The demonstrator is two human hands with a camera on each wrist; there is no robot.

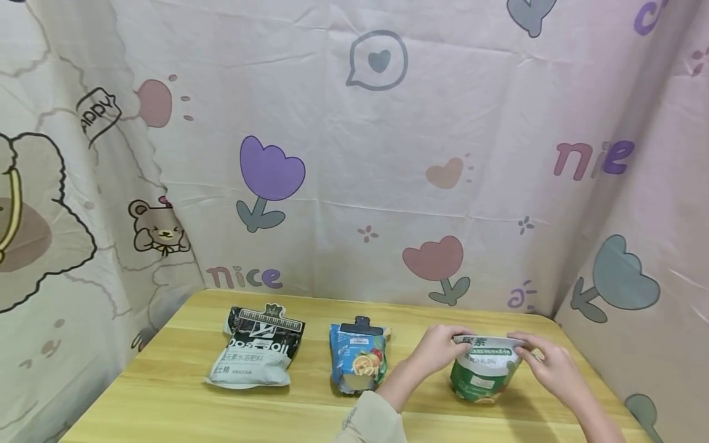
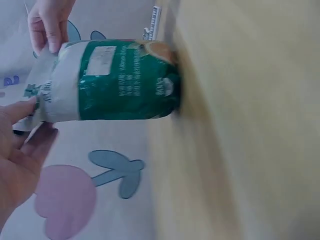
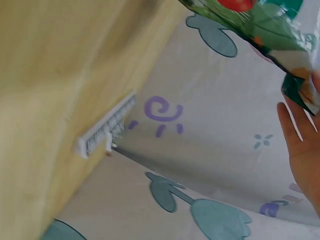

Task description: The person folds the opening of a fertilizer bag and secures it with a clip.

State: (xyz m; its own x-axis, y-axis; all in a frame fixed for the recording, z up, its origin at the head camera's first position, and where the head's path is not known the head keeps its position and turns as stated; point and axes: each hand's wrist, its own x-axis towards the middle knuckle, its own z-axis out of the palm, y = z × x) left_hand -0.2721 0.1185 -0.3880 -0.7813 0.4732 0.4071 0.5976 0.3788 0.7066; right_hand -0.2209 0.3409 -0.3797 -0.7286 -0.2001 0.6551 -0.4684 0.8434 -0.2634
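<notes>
A green-and-white plastic pouch stands upright on the right of the table, its white top drawn out flat between both hands. My left hand pinches the left top corner, thumb in front and fingers behind, as the left wrist view shows. At the opposite corner my right hand grips the top edge between thumb and fingers. In the right wrist view, part of the pouch shows with the fingers at its edge. A white sealing clip with a ruler-like pattern lies on the table beyond the pouch.
On the left of the table lies a black-and-white bag with a patterned clip across its top. A blue fruit-print pouch, closed with a black clip, stands near the middle. Printed curtains enclose the table.
</notes>
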